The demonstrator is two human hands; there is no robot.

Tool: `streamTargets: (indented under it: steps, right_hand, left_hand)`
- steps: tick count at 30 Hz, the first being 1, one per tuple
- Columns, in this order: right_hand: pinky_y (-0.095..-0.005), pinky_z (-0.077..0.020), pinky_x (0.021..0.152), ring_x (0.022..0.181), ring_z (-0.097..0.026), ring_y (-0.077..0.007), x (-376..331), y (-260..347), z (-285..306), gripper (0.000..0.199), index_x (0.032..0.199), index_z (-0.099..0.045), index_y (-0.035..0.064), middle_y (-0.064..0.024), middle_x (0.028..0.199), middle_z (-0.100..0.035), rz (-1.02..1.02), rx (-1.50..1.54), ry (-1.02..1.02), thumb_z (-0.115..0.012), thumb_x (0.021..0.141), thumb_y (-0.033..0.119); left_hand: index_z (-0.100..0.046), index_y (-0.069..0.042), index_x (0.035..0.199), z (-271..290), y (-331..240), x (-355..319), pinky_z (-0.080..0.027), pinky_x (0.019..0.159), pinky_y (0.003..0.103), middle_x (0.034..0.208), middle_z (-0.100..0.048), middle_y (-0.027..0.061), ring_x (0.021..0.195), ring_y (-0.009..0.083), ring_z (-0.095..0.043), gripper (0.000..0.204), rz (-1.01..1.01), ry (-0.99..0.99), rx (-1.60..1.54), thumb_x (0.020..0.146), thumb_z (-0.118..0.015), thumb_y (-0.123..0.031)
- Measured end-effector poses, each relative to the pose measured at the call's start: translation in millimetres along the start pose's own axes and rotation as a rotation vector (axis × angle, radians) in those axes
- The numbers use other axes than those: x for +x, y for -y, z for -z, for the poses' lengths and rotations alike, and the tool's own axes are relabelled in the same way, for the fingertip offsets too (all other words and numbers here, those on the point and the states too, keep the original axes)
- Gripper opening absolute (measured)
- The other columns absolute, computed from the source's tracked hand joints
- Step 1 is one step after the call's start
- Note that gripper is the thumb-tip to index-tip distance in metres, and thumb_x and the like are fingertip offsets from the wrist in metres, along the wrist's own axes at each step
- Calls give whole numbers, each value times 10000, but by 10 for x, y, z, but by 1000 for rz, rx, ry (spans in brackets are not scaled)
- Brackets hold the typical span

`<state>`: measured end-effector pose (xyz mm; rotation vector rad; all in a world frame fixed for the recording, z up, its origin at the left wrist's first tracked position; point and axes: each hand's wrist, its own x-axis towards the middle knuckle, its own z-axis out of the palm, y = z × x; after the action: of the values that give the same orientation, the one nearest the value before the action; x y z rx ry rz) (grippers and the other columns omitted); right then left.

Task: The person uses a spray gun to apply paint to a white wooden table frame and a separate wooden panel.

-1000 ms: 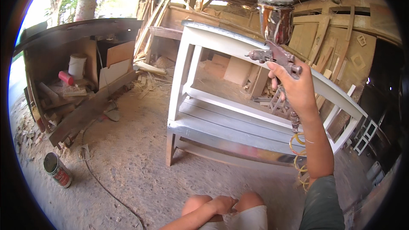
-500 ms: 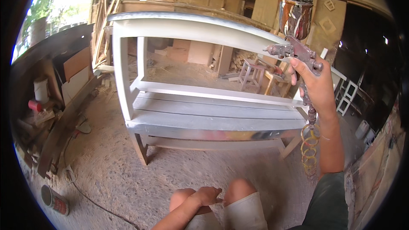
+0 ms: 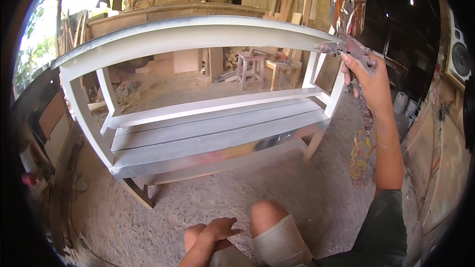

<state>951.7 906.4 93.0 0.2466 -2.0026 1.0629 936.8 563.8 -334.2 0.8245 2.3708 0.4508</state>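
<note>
My right hand (image 3: 370,86) is raised and wrapped round the handle of a paint-stained spray gun (image 3: 354,48). A streaked cup (image 3: 348,15) sits upright on top of the gun, and a coiled yellow hose (image 3: 363,155) hangs below it. The nozzle points left, at the right end of a long wooden table-like frame (image 3: 198,33), mostly painted white. Its lower slatted shelf (image 3: 217,131) is greyish, with dark and reddish patches along the front edge. My left hand (image 3: 220,228) rests over my left knee, its fingers loosely apart with nothing in them.
Behind the frame stand a small wooden stool (image 3: 250,71), a low wooden table (image 3: 283,71) and stacked wood offcuts. A speaker (image 3: 460,51) is at the far right, above leaning boards (image 3: 440,168). White containers (image 3: 401,102) stand on the dusty floor.
My view has turned to the right, so the white frame sits further left in it. The spray gun is now by the frame's right-end post. The left hand stays at the knee.
</note>
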Motion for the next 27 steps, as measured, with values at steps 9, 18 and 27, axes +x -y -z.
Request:
streamTargets:
  steps: [9, 18, 27]
  right_hand:
    - [-230, -380, 400, 614, -594, -88, 166, -540, 664, 249, 1006, -662, 39, -28, 801, -662, -59, -39, -118, -727, 980, 277]
    - [-253, -388, 398, 596, -592, -82, 394, -1092, 1221, 301, 1033, -668, 46, -21, 782, -660, -114, -139, -234, -736, 958, 330]
    - [-257, -402, 391, 570, -603, -88, 626, -1541, 1609, 325, 1034, -673, 38, -27, 775, -664, -150, -162, -310, -756, 936, 336]
  left_hand:
    - [-576, -50, 1414, -83, 47, 318, -504, 1019, 484, 1267, -683, 257, 1207, 434, -630, 830, 24, 27, -1, 917, -584, -714]
    - [-582, -29, 1403, -155, 79, 526, -522, 989, 500, 1201, -706, 270, 1145, 448, -660, 861, 29, 62, 45, 913, -573, -736]
    - [-592, -27, 1395, -182, 119, 560, -524, 983, 496, 1191, -711, 263, 1135, 447, -662, 842, 51, 67, 66, 912, -590, -717]
